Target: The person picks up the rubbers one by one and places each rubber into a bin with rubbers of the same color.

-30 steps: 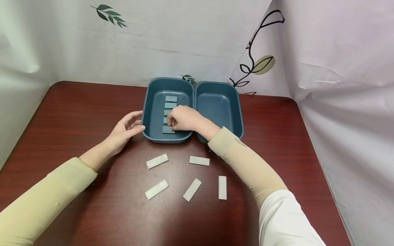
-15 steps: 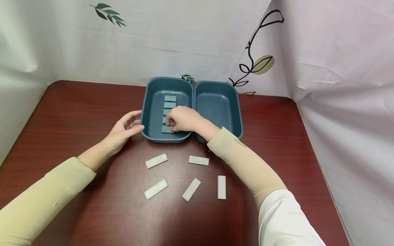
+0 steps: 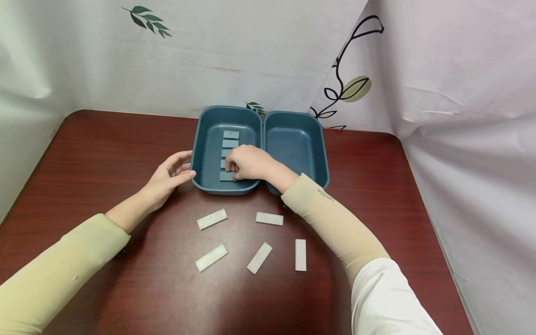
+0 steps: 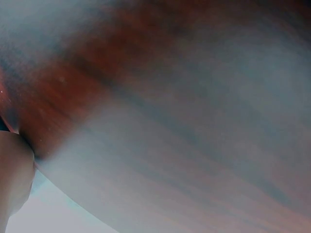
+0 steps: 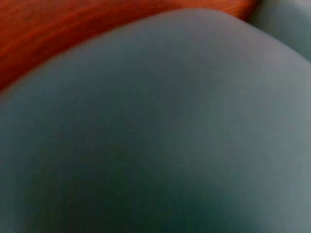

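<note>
Pale curtain [image 3: 201, 56] with leaf prints behind and along the sides; reddish-brown desk [image 3: 356, 195] under everything. Right sleeve [image 3: 335, 218] reaches in across the near edge of the right tray [image 3: 291, 139], blocking part of it; left sleeve [image 3: 67, 270] comes in from the other side. Right tray and left tray [image 3: 208, 153], both blue, sit side by side at the desk's far edge. Left hand [image 3: 170, 174]: fingers loosely spread, thumb at the rim, resting against the left tray's outer wall, apparently steadying it. Right hand [image 3: 249, 161] is inside the left tray, fingers curled down, seemingly pinching the right end of the nearest grey block [image 3: 226, 177]; exact contact hidden, both wrist views too blurred to help. That block lies flat at the near end of a column; four other grey blocks [image 3: 231, 134] run up the tray beyond it, some partly covered by the hand. Step in hand looks like setting or squaring up the nearest grey block; next move likely calls for loosening the pinch and lifting straight up without nudging its neighbour. Five white blocks [image 3: 211, 219] lie scattered well apart on the desk in front of the trays, out of the way.
</note>
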Demonstrator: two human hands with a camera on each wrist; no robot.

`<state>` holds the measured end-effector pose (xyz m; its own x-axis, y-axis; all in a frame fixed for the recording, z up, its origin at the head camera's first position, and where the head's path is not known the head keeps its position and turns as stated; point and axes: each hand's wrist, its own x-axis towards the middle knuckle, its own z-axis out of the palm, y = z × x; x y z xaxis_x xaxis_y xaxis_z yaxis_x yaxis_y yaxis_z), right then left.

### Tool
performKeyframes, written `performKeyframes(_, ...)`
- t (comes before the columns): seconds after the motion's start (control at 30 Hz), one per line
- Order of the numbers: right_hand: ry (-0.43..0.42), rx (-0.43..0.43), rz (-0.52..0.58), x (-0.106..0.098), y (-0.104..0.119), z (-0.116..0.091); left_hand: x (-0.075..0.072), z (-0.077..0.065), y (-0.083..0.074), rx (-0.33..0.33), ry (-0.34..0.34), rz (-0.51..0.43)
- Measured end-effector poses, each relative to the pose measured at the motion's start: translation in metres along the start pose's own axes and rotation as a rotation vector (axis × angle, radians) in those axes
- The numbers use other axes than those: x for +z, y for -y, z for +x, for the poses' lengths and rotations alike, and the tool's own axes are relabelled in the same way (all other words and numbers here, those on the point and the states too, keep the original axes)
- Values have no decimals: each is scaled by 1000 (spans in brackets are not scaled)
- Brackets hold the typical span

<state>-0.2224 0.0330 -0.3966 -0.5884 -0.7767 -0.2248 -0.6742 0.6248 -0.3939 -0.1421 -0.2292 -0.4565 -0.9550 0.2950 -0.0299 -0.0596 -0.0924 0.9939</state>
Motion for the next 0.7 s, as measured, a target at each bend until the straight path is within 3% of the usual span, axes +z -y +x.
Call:
performKeyframes(0.4,-28,-25,15,-3,2,-2,0,-1,-1,-2,0,15)
performKeyframes(0.7,-158,-54,138,-19,4,-25,0,-1,-1,9,5,8)
